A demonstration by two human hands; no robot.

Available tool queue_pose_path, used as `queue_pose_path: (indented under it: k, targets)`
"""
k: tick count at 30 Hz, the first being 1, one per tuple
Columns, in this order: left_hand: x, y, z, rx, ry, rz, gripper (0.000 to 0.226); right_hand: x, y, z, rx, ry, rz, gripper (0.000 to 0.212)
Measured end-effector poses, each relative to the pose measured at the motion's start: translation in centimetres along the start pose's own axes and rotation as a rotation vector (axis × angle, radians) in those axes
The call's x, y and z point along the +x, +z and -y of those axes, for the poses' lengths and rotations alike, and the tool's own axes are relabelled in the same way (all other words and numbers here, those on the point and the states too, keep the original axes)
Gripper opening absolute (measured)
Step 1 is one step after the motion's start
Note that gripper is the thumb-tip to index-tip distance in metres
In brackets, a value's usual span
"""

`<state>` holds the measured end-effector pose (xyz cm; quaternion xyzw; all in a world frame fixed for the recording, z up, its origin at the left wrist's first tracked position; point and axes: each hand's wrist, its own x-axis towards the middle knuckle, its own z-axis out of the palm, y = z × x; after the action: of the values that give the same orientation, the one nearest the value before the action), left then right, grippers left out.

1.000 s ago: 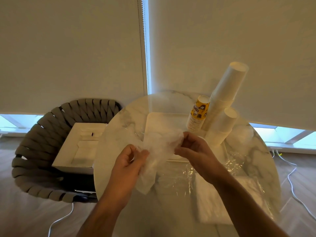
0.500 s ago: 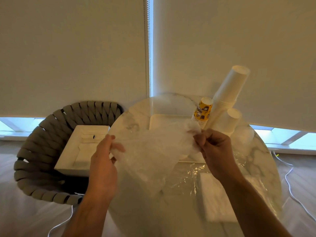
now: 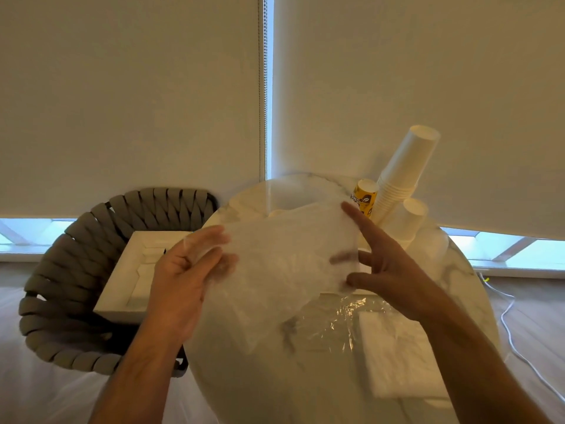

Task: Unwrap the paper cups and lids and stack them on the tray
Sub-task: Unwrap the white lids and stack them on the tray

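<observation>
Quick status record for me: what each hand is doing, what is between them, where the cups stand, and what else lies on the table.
left hand: fingers straight, touching the plastic wrap's left edge
right hand: fingers spread against the wrap's right edge
plastic wrap: stretched between both hands above the table
white cups: two upside-down stacks at the far right, the taller one tilted
yellow cup: beside the stacks
tray: mostly hidden behind the wrap
clear film: crumpled on the table

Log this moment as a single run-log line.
Both hands spread translucent white plastic wrapper | left hand open | right hand open | tall white paper cup stack upside down behind
</observation>
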<state>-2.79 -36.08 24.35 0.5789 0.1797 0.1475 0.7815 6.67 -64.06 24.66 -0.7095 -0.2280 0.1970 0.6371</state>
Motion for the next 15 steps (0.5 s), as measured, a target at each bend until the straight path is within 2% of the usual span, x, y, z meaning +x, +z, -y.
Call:
queue_pose_path:
  k: [2, 5, 6, 7, 11, 15]
  targets:
    - [0.3, -0.3, -0.3, 0.033, 0.022, 0.029, 0.030, 0.0, 0.2, -0.1, 0.054, -0.022, -0.030, 0.109]
    - [0.5, -0.4, -0.7, 0.078, 0.042, 0.067, 0.039, 0.4, 0.8, -0.2, 0.205, -0.095, -0.226, 0.064]
    - [0.5, -0.4, -0.8, 0.087, 0.038, 0.078, 0.041, 0.5, 0.9, -0.2, 0.194, -0.100, -0.257, 0.058]
    - [0.6, -0.5, -0.8, 0.093, 0.038, 0.092, 0.042, 0.6, 0.9, -0.2, 0.160, -0.095, -0.257, 0.060]
    - [0.8, -1.1, -1.2, 0.107, 0.051, 0.108, 0.040, 0.7, 0.2, 0.5, 0.020, -0.103, -0.113, 0.090]
    - [0.7, -1.2, -1.5, 0.133, 0.065, 0.123, 0.033, 0.5, -0.4, 0.7, 0.015, -0.107, -0.031, 0.113]
